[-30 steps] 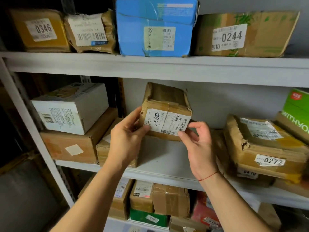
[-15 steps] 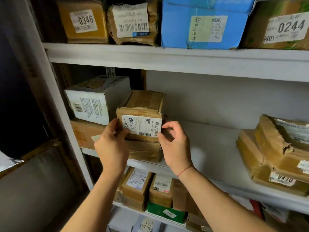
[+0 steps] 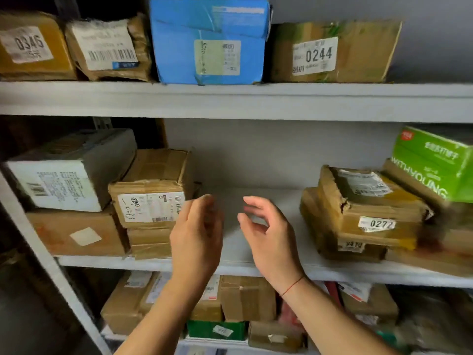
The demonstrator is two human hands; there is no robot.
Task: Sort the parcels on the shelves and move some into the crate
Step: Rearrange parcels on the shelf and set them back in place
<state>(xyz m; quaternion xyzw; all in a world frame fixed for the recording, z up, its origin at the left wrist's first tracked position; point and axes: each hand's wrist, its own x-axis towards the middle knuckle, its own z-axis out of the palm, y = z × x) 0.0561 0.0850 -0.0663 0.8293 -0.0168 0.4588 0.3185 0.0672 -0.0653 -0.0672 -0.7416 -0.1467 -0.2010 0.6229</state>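
Left hand (image 3: pixel 197 234), right hand (image 3: pixel 268 231) empty, fingers relaxed, before middle shelf (image 3: pixel 256 267); taped parcel (image 3: pixel 151 190) stacked left.

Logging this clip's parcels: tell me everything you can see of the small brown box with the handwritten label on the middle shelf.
The small brown box is worn, creased cardboard bound with brown tape. Its front carries a white label with a barcode and dark handwritten scrawl I cannot read. It sits level on the middle shelf, stacked on a flatter cardboard box, with a white box close on its left. Neither the left hand nor the right hand holds it; both hover open just to its right.
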